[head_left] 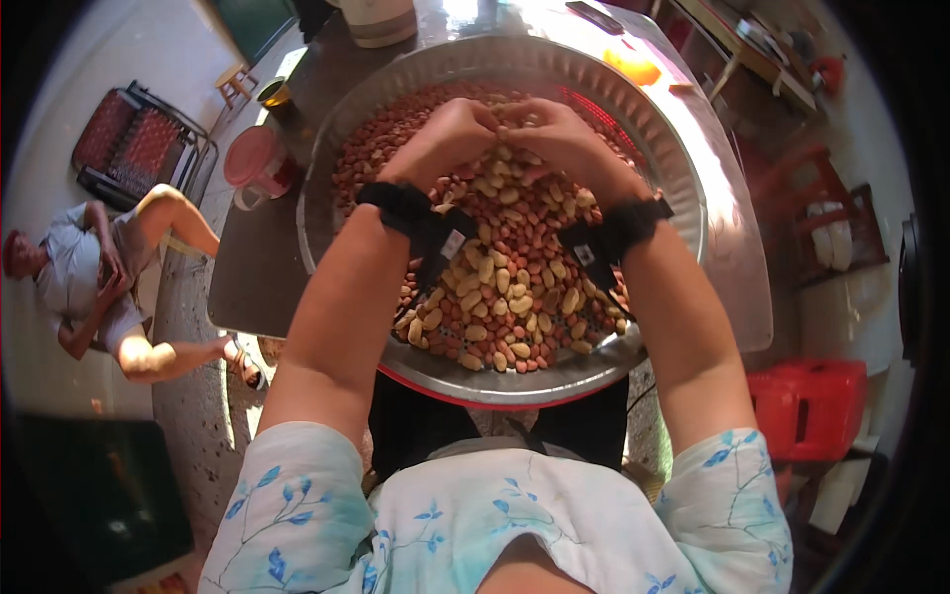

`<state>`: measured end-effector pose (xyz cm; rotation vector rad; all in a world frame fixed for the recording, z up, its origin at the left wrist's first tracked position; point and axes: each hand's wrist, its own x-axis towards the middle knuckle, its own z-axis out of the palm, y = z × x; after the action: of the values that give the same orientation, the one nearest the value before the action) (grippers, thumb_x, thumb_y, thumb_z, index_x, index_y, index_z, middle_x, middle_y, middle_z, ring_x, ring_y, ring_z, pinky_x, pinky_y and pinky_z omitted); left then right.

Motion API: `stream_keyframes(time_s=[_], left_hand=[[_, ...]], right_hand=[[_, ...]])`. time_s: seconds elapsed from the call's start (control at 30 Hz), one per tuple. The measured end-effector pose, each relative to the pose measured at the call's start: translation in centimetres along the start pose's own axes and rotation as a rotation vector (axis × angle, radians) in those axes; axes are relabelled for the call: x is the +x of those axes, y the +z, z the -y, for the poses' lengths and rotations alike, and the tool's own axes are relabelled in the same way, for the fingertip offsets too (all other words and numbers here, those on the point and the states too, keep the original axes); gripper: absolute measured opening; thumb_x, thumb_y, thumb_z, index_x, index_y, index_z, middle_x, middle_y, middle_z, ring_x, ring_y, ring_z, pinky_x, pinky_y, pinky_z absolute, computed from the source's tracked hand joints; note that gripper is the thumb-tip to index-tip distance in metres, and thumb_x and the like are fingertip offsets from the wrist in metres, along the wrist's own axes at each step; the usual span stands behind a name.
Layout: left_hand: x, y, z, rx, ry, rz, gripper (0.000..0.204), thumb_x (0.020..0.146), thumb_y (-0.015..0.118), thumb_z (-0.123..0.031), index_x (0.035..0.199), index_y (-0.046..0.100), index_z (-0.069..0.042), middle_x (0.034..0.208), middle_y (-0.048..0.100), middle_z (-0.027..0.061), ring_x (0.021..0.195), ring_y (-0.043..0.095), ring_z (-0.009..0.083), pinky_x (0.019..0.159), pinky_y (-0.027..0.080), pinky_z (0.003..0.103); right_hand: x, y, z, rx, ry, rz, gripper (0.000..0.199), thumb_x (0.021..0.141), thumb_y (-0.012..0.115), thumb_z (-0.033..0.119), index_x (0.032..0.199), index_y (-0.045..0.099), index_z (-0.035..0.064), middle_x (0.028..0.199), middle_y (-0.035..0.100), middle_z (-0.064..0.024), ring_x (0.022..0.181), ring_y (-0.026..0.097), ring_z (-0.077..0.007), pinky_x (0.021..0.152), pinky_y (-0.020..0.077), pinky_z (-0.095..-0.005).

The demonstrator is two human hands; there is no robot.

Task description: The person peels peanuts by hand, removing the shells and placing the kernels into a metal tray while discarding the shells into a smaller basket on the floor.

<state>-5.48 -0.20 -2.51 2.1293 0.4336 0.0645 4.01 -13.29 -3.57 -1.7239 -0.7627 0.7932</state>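
A wide round metal tray [515, 396] with a fluted rim is spread with reddish shelled peanuts [524, 259] and tan unshelled peanuts [475, 287]. Over its far half my left hand [457, 139] and my right hand [562, 139] meet, fingers bent and pinched together at the tips. Whatever lies between the fingertips is too small and covered to make out. Just below the hands, unshelled peanuts are heaped among the loose kernels. Each wrist wears a black strap with a small box on it.
The tray rests on a table [257, 287]. Left of it stand a pink-lidded jug [259, 158] and a small dark cup [275, 94]. A pale container [378, 22], a phone [596, 16] and an orange item [631, 63] lie beyond. Another person [84, 257] sits at left; a red stool [811, 408] stands at right.
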Motion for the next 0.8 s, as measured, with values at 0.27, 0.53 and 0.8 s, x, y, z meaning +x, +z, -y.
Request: stream_keyframes(time_s=[0.27, 0.53, 0.8], left_hand=[[-1.0, -1.5, 2.4, -0.324, 0.012, -0.156, 0.025, 0.08, 0.054, -0.019, 0.097, 0.051, -0.001, 0.08, 0.06, 0.0057, 0.065, 0.059, 0.0103, 0.045, 0.041, 0.019], [0.4, -0.9, 2.7, -0.438, 0.076, -0.252, 0.02, 0.085, 0.052, -0.02, 0.092, 0.054, -0.002, 0.071, 0.055, 0.0007, 0.051, 0.044, 0.0045, 0.043, 0.035, 0.018], [0.8, -1.3, 3.2, -0.78, 0.179, -0.106, 0.02, 0.084, 0.053, -0.017, 0.097, 0.054, -0.002, 0.08, 0.057, 0.0035, 0.059, 0.049, 0.0063, 0.049, 0.042, 0.019]], right_hand=[[-0.8, -1.2, -0.6, 0.438, 0.028, 0.173, 0.031, 0.081, 0.05, 0.011, 0.111, 0.046, 0.0071, 0.098, 0.054, -0.0056, 0.074, 0.058, -0.015, 0.055, 0.0535, -0.0303], [-1.3, -1.5, -0.4, -0.231, -0.206, -0.081, 0.029, 0.08, 0.053, 0.015, 0.106, 0.052, 0.0029, 0.081, 0.054, -0.0008, 0.064, 0.05, -0.0061, 0.056, 0.0446, -0.0213], [-1.4, -1.2, 0.6, 0.065, -0.264, -0.036, 0.021, 0.082, 0.056, 0.023, 0.085, 0.061, 0.0024, 0.068, 0.057, 0.0016, 0.059, 0.048, -0.0042, 0.054, 0.0404, -0.0181]])
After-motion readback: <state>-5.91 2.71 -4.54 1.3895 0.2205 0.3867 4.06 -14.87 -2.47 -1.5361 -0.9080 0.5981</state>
